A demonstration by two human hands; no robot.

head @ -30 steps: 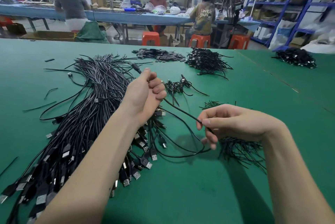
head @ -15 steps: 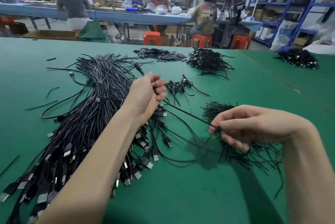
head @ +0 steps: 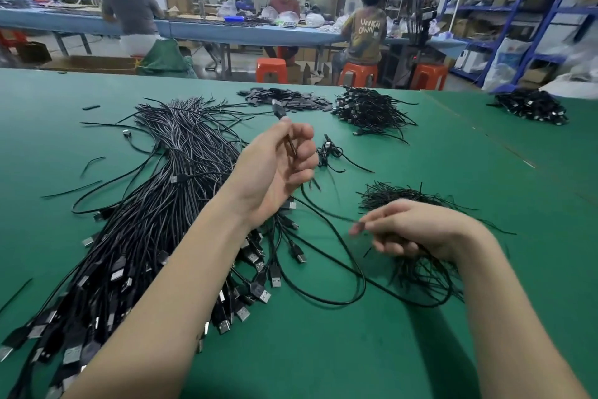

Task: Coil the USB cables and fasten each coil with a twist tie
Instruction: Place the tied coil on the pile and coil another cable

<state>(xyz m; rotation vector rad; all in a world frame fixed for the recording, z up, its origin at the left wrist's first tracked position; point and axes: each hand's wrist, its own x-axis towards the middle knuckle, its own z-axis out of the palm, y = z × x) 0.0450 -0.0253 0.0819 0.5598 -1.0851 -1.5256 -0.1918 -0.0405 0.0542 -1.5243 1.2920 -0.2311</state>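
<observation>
My left hand (head: 275, 169) is raised above the table and grips one black USB cable (head: 326, 300) near its small plug, which sticks up past my fingertips. That cable runs down from my fist, loops loosely on the green table and passes through my right hand (head: 411, 230). My right hand pinches the cable just above a heap of thin black twist ties (head: 398, 195). A long bundle of loose black USB cables (head: 142, 230) lies under my left forearm, plugs toward me.
Finished coils sit in piles at the back (head: 369, 107) and far right (head: 530, 106); one coil (head: 330, 151) lies behind my left hand. A flat pile of small black parts (head: 284, 98) lies at the back. People work at a blue bench beyond the green table (head: 323, 350).
My left hand has lifted and turned, raising the cable's plug end. My right hand has slid left along the cable, back toward the near edge of the tie heap.
</observation>
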